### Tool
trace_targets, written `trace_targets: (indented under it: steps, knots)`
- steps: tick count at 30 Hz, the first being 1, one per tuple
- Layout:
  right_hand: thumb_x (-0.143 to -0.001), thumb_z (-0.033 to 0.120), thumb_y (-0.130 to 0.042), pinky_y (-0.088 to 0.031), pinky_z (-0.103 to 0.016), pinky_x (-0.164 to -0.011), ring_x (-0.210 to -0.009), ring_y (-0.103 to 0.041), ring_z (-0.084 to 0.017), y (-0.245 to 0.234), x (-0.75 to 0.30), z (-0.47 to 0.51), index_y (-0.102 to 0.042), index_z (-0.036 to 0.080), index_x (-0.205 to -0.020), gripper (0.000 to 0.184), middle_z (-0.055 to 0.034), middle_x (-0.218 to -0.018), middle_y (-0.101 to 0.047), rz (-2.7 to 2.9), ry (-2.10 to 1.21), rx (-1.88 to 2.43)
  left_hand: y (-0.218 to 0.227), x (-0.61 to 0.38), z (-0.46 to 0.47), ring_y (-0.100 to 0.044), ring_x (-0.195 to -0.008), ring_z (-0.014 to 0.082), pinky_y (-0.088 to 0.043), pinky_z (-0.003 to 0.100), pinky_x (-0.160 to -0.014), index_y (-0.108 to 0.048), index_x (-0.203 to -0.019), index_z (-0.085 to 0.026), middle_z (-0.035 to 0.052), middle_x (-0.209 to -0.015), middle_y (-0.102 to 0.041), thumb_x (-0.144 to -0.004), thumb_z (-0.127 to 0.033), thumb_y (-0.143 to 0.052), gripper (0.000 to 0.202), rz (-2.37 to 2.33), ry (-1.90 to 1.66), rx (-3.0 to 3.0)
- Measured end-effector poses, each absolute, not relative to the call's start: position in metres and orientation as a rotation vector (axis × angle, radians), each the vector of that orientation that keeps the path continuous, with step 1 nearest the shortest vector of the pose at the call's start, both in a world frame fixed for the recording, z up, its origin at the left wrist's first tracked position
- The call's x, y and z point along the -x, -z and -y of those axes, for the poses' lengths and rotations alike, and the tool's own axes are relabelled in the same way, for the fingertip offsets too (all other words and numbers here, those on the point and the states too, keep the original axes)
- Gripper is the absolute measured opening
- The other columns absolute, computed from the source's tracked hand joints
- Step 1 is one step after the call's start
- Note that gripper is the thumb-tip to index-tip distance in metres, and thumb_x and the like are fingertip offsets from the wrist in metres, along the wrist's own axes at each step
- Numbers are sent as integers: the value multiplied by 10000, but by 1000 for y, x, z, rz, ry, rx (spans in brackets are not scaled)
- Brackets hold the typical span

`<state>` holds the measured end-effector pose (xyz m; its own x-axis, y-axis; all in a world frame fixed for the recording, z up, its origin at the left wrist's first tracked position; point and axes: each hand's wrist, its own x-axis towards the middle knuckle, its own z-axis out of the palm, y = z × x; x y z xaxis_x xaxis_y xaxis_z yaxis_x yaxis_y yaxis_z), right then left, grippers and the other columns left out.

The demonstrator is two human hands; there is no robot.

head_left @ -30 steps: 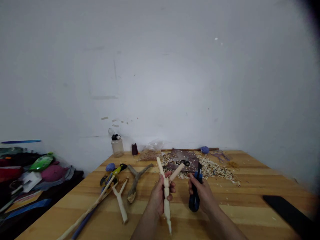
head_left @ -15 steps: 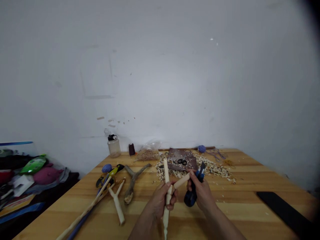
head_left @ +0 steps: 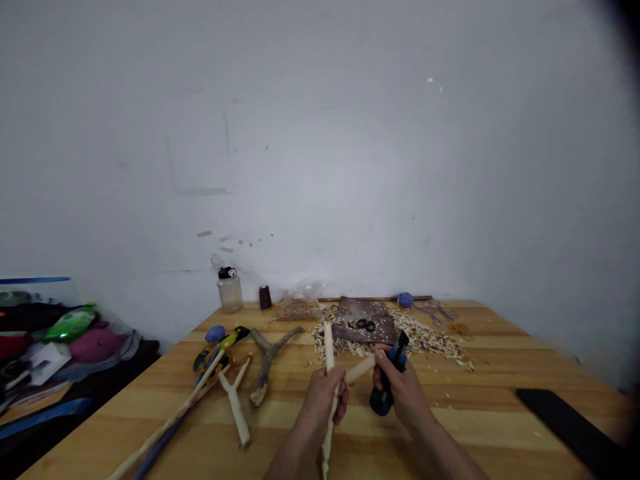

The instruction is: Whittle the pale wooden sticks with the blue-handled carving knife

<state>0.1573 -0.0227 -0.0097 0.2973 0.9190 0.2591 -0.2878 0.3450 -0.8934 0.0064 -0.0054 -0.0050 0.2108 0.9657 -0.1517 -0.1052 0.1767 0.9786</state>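
Observation:
My left hand (head_left: 323, 397) is closed round the fork of a pale, peeled Y-shaped stick (head_left: 329, 347), its long handle pointing down toward me. My right hand (head_left: 400, 390) grips a blue and black knife (head_left: 387, 383), its thumb and the blade's end resting at the tip of the stick's right prong (head_left: 360, 369). Both hands hover just above the wooden table (head_left: 500, 373), close together at its near middle.
Left of my hands lie a peeled forked stick (head_left: 235, 397), a bark-covered forked branch (head_left: 267, 357), long sticks (head_left: 170, 420) and a yellow-handled tool (head_left: 227, 340). Wood shavings (head_left: 430, 340), a dark mat (head_left: 365, 320), a jar (head_left: 230, 293) and a bag stand behind. A black slab (head_left: 570, 423) lies right.
My left hand turned the stick and lowered it a little. My right hand brought the knife in from beside the stick to the tip of its right prong.

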Motion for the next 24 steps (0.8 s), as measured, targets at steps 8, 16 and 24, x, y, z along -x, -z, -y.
trace_targets:
  steps: [8,16,24]
  knots:
    - [-665,504,-709,-297,-204,-404,-389,-406,-80,8,-160,20,-588,182,-847,388,68,-445,-480,799,-1019,806,1,-6,9,-545,-303,136,-320,190,-282,-600,-771,-99,62,-506,-648,-675,-502,-579,415,-839,-961,-1085]
    - [-686,474,-695,-323,-195,-410,-396,-378,-69,8,-164,19,-605,202,-856,334,91,-442,-432,638,-1247,652,5,-1,17,-690,-537,207,-485,240,-422,-540,-1213,-128,176,-912,-711,-806,-362,-569,471,-51,-757,-898]
    - [-645,478,-718,-307,-190,-394,-391,-357,-67,8,-153,23,-610,209,-872,368,98,-442,-401,567,-1383,619,8,-2,23,-692,-597,202,-526,269,-476,-614,-1121,-163,155,-911,-688,-829,-289,-565,322,184,-660,-839]
